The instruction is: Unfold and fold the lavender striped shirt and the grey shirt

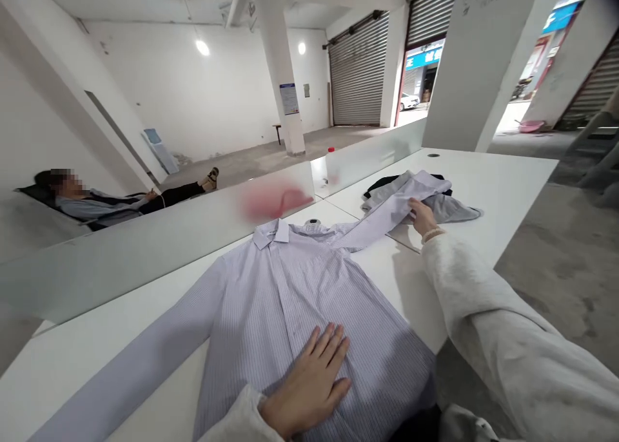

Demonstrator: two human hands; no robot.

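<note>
Pale lilac striped cotton, that shirt (pixel 300 300) lies front-up on the white table (pixel 483 171), collar toward the frosted divider (pixel 145 249) and hem toward you, so its long axis runs from you to the divider. Your left hand (pixel 309 381) rests flat and open on the lower front of the shirt, gripping nothing. Your right hand (pixel 422 215) is out past the shirt's right shoulder, fingers closed on its sleeve (pixel 387 213), which stretches sideways away from the body. Just beyond that sleeve sits a heap of other clothes (pixel 435 200). No containers show. Behind the divider a person (pixel 111 203) reclines.
</note>
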